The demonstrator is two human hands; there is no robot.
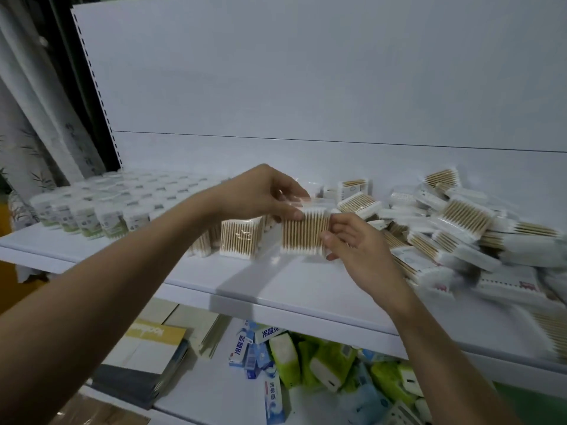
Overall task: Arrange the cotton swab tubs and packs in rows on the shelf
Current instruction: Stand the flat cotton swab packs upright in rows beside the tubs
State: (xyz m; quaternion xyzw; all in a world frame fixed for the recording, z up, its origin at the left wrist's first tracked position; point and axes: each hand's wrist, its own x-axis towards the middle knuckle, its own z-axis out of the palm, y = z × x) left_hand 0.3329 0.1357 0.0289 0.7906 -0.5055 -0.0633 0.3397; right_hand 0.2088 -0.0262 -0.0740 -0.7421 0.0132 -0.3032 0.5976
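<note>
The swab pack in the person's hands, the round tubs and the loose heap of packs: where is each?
swab pack (pixel 302 233), head view, on its wooden sticks.
round tubs (pixel 107 216), head view, on a front tub's label.
heap of packs (pixel 466 214), head view, on an upper pack's sticks.

A person's two hands hold a clear pack of wooden-stick cotton swabs (pixel 303 233) upright on a white shelf (pixel 196 273). The left hand (pixel 264 193) pinches the pack's top edge, while the right hand (pixel 352 240) grips its right side. Just left of the pack, more upright packs (pixel 241 237) stand in a row. Farther left of it, round tubs (pixel 101 207) stand in rows reaching back to the shelf's rear panel. Right of the pack lies a loose heap of swab packs (pixel 466 228). Below the shelf, toothpaste boxes (pixel 245 348), green wrapped packs (pixel 325 361) and flat books (pixel 147 357) rest on a lower level.
</note>
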